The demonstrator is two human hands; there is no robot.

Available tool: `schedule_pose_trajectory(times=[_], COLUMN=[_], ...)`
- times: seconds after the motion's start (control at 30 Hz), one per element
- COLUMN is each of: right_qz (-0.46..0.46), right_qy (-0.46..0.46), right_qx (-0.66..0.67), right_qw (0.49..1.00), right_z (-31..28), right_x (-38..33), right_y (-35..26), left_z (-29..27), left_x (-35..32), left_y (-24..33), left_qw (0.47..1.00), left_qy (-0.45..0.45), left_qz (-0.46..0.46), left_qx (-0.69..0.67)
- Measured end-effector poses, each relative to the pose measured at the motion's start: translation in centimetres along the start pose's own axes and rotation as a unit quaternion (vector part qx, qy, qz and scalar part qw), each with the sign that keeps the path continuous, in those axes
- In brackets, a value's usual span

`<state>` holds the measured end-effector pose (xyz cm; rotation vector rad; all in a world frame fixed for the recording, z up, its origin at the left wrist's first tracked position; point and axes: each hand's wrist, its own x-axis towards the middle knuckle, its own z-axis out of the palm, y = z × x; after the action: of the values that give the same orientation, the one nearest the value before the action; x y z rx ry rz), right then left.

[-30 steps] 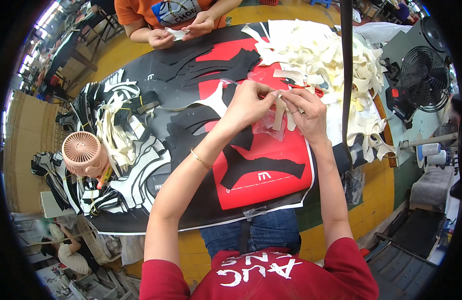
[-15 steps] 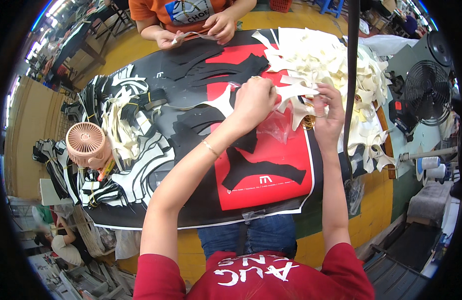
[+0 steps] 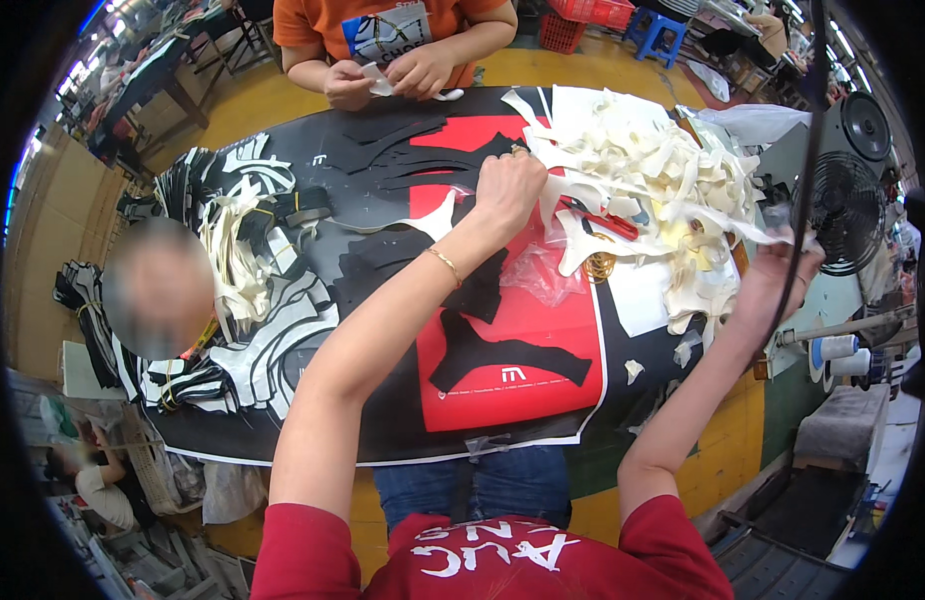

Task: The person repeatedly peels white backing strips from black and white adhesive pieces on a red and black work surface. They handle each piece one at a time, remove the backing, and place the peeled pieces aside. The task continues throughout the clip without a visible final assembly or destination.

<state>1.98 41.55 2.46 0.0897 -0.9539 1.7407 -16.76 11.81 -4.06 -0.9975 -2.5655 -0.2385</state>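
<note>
We find two hands at work in pale sheet material, and judge the step to be the separating of a thin strip from the cream stock. The next move, in our judgement, calls for a firm left hold and a clean release on the right, the strip being limp enough to snag.

Nearest, at lower centre, we note a smooth red printed sheet (image 3: 503,408) bearing a flat, matt black Y-shaped piece (image 3: 488,352) with curved edges. Above it lies crumpled clear plastic film (image 3: 539,276), glossy and creased.

At centre, the left hand (image 3: 513,190) has its fingers folded together, apparently clamped on a cream, flat, branching piece (image 3: 580,192) emerging at its right; the fingertips are hidden. At right, the right hand (image 3: 783,272) is blurred, its fingers together on the end of a thin, whitish, flexible strip (image 3: 725,219). The strip's other end merges with the stock; we cannot tell where.

Beyond, at upper right, we record a loose heap of soft cream cut pieces (image 3: 673,150), curled and overlapping. Farthest, at upper centre, a co-worker in an orange shirt (image 3: 318,30) holds a small white piece (image 3: 379,80).
</note>
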Motion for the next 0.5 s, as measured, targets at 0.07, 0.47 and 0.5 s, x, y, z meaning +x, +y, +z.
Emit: schedule_pose_trajectory(times=[0.07, 0.47, 0.5], right_qz=[0.047, 0.367, 0.364], right_qy=[-0.081, -0.177, -0.199], right_qx=[0.158, 0.127, 0.103], right_qw=[0.983, 0.904, 0.904], right_z=[-1.0, 5.2, 6.3], right_x=[1.0, -8.3, -9.5], right_y=[-2.9, 1.4, 1.8], left_z=[0.3, -6.4, -7.8], left_x=[0.0, -3.4, -4.6], left_y=[-0.1, 3.9, 4.6], left_qw=[1.000, 0.964, 0.925], left_qy=[-0.011, 0.074, 0.020], left_qz=[-0.006, -0.010, -0.032], left_qx=[0.022, -0.254, -0.379])
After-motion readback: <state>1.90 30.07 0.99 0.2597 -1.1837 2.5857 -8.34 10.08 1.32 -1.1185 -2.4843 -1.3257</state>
